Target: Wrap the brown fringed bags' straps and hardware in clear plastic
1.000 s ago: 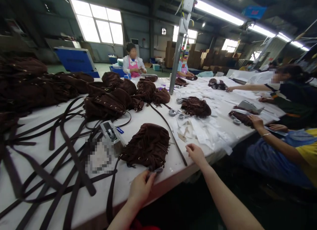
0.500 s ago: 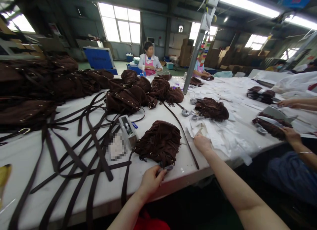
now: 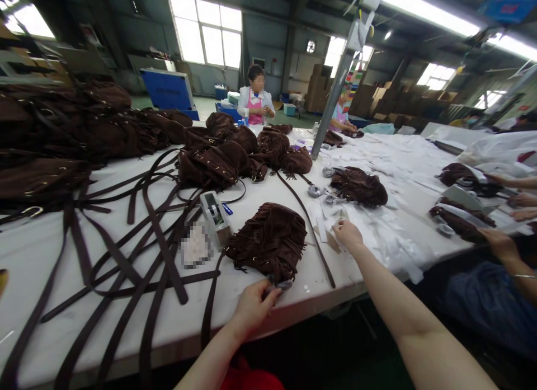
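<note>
A dark brown fringed bag (image 3: 271, 236) with gold eyelets lies on the table in front of me. My left hand (image 3: 254, 305) is closed on its near edge, pinching a greyish, plastic-wrapped piece there. To the right, my right hand (image 3: 349, 237) has its fingers pinched on a thin pale paper sheet (image 3: 343, 215) among loose white sheets. A tan slip (image 3: 333, 242) shows just below those fingers. Between the hands lies a long brown strap (image 3: 308, 225). Left of the bag stands a clear tape dispenser (image 3: 216, 219).
Many brown straps (image 3: 157, 233) cross the table's left side, below a pile of brown bags (image 3: 84, 124). A metal post (image 3: 333, 93) rises from the table. Another fringed bag (image 3: 358, 186) lies at right, near a co-worker's hand (image 3: 501, 244). Two people sit across the table.
My right hand has shifted slightly up and right, and the paper under it has moved, showing the tan slip. My left hand keeps hold of the bag's edge.
</note>
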Available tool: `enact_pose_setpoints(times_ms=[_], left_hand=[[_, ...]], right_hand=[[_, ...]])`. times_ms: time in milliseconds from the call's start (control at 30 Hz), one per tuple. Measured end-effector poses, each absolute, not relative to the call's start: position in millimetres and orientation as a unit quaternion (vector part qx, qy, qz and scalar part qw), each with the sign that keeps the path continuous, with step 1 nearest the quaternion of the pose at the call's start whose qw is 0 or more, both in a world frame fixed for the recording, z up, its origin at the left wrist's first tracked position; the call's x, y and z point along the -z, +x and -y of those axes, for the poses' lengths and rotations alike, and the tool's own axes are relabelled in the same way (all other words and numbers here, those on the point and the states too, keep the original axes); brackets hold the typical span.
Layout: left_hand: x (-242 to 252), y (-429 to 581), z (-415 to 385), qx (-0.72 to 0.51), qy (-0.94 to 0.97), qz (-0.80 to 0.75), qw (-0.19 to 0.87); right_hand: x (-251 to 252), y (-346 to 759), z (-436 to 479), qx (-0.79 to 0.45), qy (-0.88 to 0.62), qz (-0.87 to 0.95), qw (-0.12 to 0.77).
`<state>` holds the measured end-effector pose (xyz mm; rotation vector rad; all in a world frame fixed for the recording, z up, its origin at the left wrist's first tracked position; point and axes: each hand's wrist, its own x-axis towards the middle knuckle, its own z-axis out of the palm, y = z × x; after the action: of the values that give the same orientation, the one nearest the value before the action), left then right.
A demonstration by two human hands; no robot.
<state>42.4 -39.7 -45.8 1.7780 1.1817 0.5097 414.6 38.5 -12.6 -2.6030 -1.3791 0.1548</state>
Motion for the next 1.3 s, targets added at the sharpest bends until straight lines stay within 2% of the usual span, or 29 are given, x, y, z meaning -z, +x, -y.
enact_pose_setpoints(times_ms=[233,400,500,867,967,1133,1200,1300], left_hand=[[42.4,42.7,40.1,-0.208,0.712,-0.483,0.465],[35.6,41.8,39.9,-0.208,0.718,-0.481,0.458],[33.8,41.4,39.9,-0.206,0.728,-0.477,0.448],[37.6,40.1,39.4,-0.204,0.735,-0.47,0.444],[35.7,39.6,39.6,-0.21,0.734,-0.469,0.445],[34.2,39.3,39.3,-0.209,0.732,-0.465,0.452],[34.2,39.3,39.0,-0.206,0.733,-0.463,0.455],[34.2,39.2,38.7,-0.203,0.734,-0.46,0.456]], right_hand=[[20.3,425.3,-73.1,-0.113,-0.894,0.408,0.149],[19.9,439.1,-50.5,-0.174,-0.872,0.391,0.236],[17.6,445.5,-34.3,-0.198,-0.861,0.391,0.26],[11.0,439.7,-69.7,-0.179,-0.903,0.371,0.121],[3.0,439.9,-67.8,-0.19,-0.905,0.359,0.131],[-22.3,448.6,-25.3,-0.211,-0.884,0.366,0.203],[-33.7,453.8,1.5,-0.289,-0.842,0.405,0.209],[-43.4,458.0,34.7,-0.477,-0.733,0.472,0.112]])
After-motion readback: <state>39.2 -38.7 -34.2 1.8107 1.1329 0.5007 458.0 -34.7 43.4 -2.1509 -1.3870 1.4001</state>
